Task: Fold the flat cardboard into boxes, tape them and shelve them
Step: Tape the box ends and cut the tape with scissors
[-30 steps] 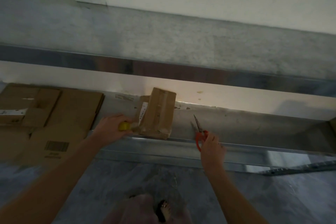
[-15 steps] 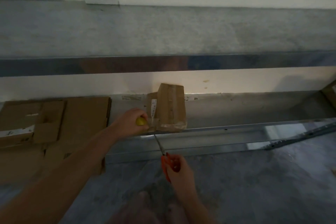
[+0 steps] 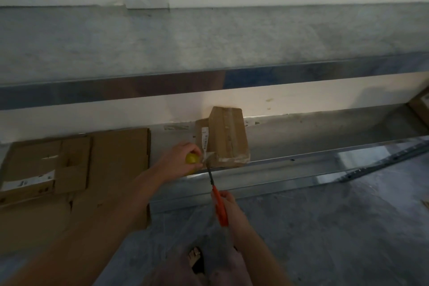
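Observation:
A small folded cardboard box (image 3: 228, 139) with clear tape along its top stands on the lower metal shelf (image 3: 325, 132). My left hand (image 3: 178, 160) grips a yellow tape roll (image 3: 192, 158) just left of the box, and a strip of clear tape (image 3: 207, 155) stretches from the roll to the box. My right hand (image 3: 228, 204) holds orange-handled scissors (image 3: 217, 197) whose blades reach up to that tape strip at the box's lower left corner.
Flat cardboard sheets (image 3: 76, 169) lie stacked at the left, partly on the shelf and over its front edge. Another cardboard piece (image 3: 420, 107) shows at the far right. An upper shelf rail (image 3: 209, 81) runs across. My sandalled foot (image 3: 196, 260) stands on the grey floor.
My right hand took the scissors from the shelf to the right of the box, swung them down and left, and now has the blades at the tape strip. My left hand kept the roll.

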